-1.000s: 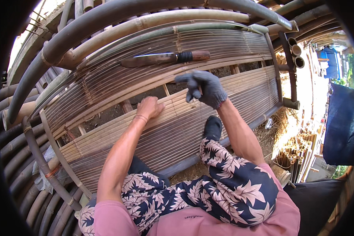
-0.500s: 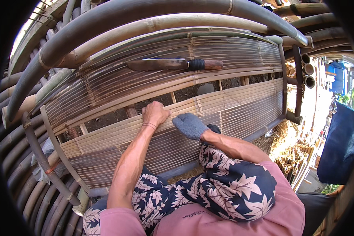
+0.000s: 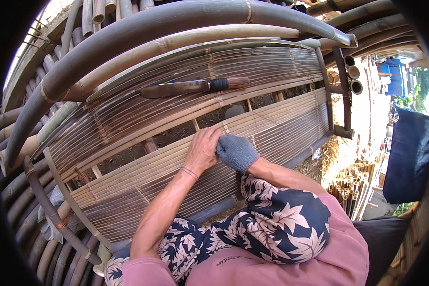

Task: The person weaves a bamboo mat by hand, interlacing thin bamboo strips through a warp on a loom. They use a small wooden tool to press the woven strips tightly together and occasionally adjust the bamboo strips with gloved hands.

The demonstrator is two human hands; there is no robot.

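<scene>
My bare left hand, with a thin band at its wrist, is over the pale slats of a bamboo slat panel. Right against it is my right hand in a grey knit glove. The fingers of both hands are curled together beside the panel's open gap; what they pinch is hidden or too small to name. A large knife, with a dark-wrapped wooden handle, lies on the darker slats beyond the gap.
A thick curved bamboo pole arches along the far side. Stacked bamboo poles fill the left. Cut bamboo pieces lie at right, near a hanging dark blue cloth. My patterned trouser knee is close to the panel's near edge.
My left hand has moved a little right and turned, and the gloved right hand has come up against it. The whole view has shifted slightly; the knife lies as before.
</scene>
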